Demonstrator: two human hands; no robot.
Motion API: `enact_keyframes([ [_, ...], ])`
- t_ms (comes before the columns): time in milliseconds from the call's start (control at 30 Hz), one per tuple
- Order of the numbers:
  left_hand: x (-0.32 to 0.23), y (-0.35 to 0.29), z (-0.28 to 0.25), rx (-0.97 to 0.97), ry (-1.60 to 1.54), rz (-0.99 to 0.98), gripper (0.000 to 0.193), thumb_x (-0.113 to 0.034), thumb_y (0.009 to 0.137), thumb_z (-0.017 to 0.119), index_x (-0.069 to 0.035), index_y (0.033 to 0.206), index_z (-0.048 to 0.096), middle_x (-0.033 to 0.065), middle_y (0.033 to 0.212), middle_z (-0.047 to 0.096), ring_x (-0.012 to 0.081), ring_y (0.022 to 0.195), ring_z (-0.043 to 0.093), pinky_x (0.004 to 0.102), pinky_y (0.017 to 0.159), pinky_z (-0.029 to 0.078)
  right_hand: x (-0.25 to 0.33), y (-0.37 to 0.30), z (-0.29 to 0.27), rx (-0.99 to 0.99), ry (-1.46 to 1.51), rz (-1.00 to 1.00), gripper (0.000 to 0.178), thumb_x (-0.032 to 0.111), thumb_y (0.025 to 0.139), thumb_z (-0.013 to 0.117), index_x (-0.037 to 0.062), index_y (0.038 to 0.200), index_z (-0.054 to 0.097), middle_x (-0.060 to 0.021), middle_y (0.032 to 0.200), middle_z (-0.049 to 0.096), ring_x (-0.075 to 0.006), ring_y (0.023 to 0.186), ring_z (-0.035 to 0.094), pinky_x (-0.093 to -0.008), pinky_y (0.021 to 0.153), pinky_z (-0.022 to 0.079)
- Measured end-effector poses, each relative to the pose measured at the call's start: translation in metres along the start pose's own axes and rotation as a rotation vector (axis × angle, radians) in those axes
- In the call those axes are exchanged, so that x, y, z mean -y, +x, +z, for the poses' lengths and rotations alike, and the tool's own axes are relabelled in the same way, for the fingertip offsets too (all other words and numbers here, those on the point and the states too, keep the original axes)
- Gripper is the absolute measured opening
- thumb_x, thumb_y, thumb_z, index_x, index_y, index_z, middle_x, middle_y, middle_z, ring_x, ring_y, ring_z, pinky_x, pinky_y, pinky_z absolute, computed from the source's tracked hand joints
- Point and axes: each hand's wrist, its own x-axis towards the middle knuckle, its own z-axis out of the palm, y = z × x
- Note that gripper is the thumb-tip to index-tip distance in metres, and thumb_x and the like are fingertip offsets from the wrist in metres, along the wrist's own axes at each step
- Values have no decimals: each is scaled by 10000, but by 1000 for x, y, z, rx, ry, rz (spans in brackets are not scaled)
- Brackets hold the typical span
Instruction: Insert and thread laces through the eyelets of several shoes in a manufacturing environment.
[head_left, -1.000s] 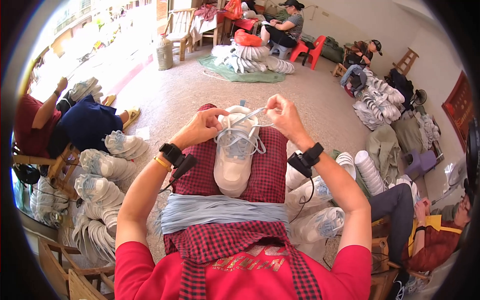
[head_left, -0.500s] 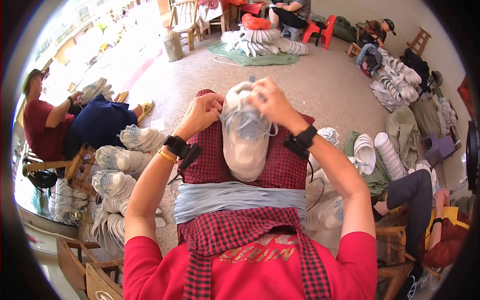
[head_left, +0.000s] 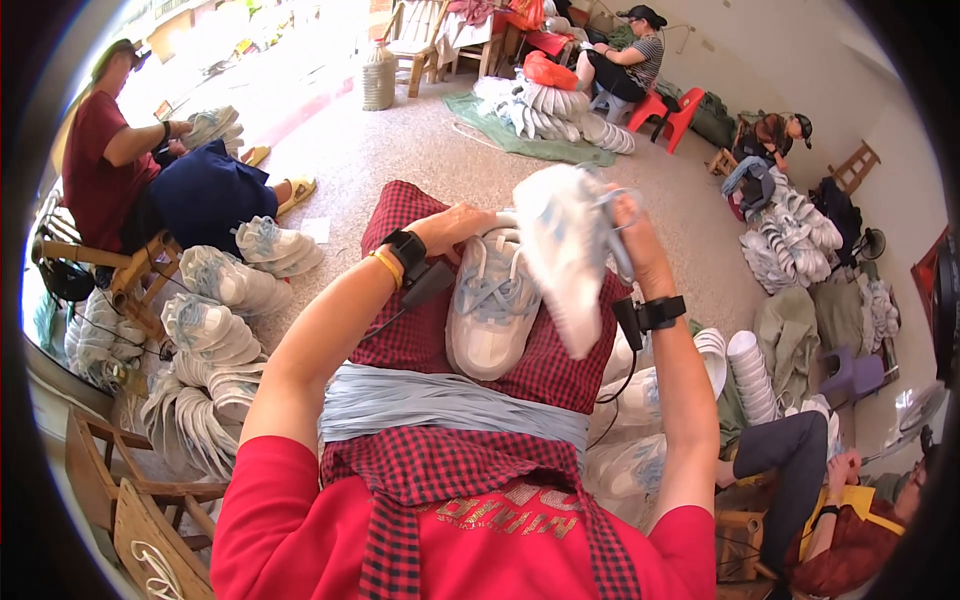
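A white sneaker (head_left: 487,335) with light blue laces rests on my lap, toe toward me, on the red-and-black checked apron (head_left: 397,325). My left hand (head_left: 462,228) is closed at its heel end; the fingertips are partly hidden. In my right hand (head_left: 640,238) is a second white sneaker (head_left: 560,245), raised and tilted beside the first, its toe pointing down. The fingers grip it near its opening, and a pale blue lace loop hangs by them. Across my lap nearer to me lies a thick bundle of light blue laces (head_left: 455,408).
Stacked white sneakers (head_left: 215,325) stand on the floor at my left, and more sneakers (head_left: 632,465) at my right. Co-workers sit on both sides and at the back. A wooden stool (head_left: 145,500) is near left; a shoe pile (head_left: 545,105) lies on green cloth ahead.
One sneaker has come up and to the right in my right hand, away from the sneaker on my lap. The view has turned slightly, and my left hand stays at the lap sneaker's heel end.
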Motion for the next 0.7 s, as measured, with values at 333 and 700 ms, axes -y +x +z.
enact_keyframes([
  [333,7,1,1,69,-517,-202,833,-762,936,294,-78,1301,597,106,1213,643,252,1087,586,452,950,458,9,-1,74,410,-617,-174,223,241,898,561,50,999,616,-186,908,660,-372,825,649,-441,746,504],
  [700,-7,-8,19,37,-72,0,639,-551,954,523,-33,1325,571,189,1130,664,327,1041,653,458,779,574,-40,-39,-54,-254,689,278,490,344,1041,437,3,1388,492,-139,1366,576,-266,1225,583,-410,1055,470],
])
